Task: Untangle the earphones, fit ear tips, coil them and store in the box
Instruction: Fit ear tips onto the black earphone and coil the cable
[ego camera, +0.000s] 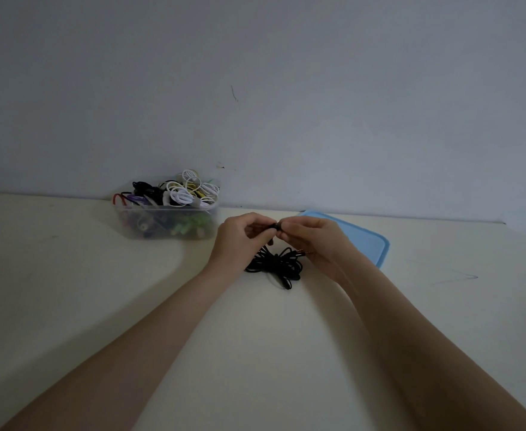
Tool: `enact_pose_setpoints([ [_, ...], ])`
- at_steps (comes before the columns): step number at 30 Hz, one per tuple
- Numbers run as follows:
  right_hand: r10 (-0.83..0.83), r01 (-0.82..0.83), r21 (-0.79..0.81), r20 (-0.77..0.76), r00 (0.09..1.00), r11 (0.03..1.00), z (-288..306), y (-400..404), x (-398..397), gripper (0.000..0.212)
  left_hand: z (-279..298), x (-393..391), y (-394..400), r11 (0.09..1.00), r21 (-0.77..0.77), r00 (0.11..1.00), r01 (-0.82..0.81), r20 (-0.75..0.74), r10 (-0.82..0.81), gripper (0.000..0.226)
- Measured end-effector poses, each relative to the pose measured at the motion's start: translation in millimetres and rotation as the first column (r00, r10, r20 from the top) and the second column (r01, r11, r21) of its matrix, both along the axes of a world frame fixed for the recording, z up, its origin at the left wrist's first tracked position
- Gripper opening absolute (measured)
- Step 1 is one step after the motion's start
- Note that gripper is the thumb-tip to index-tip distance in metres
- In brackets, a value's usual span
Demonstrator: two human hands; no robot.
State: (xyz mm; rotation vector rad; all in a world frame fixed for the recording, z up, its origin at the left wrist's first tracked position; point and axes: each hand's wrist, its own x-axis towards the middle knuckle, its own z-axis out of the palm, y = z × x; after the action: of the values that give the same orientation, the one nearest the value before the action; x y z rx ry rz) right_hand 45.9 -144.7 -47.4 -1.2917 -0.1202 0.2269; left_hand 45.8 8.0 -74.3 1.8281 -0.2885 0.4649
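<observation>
A pair of black earphones [274, 265] lies in a loose tangle on the pale table, just below my hands. My left hand [239, 237] and my right hand [313, 241] meet above the tangle, fingertips pinched together on a small black earbud end [276, 226] of the cable. A cable strand hangs from the pinch down to the tangle. The clear plastic box [165, 222] stands at the back left against the wall, heaped with white, black, green and purple coiled earphones.
A light blue lid [370, 241] lies flat on the table behind my right hand. A grey wall rises right behind the table's far edge. Bare tabletop [68, 275] stretches to the left and in front of the tangle.
</observation>
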Motion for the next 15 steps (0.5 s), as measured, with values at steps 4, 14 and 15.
enact_pose_setpoints([
  [4,0.012,-0.012,-0.039,-0.002,1.000,0.999,-0.2,-1.4,0.2,0.009,-0.1,0.2,0.4,1.000,-0.004,1.000,-0.008,-0.018,0.008,0.020],
  [14,0.052,-0.045,0.079,-0.093,0.994,0.996,4.4,-1.0,-0.6,0.010,2.8,-2.4,0.0,0.998,-0.064,1.000,0.006,0.028,-0.005,0.026],
  [15,0.053,-0.044,0.086,-0.099,0.994,0.995,3.9,-0.9,-0.9,0.009,2.2,-2.1,0.6,0.995,-0.100,1.000,0.024,0.004,-0.024,0.026],
])
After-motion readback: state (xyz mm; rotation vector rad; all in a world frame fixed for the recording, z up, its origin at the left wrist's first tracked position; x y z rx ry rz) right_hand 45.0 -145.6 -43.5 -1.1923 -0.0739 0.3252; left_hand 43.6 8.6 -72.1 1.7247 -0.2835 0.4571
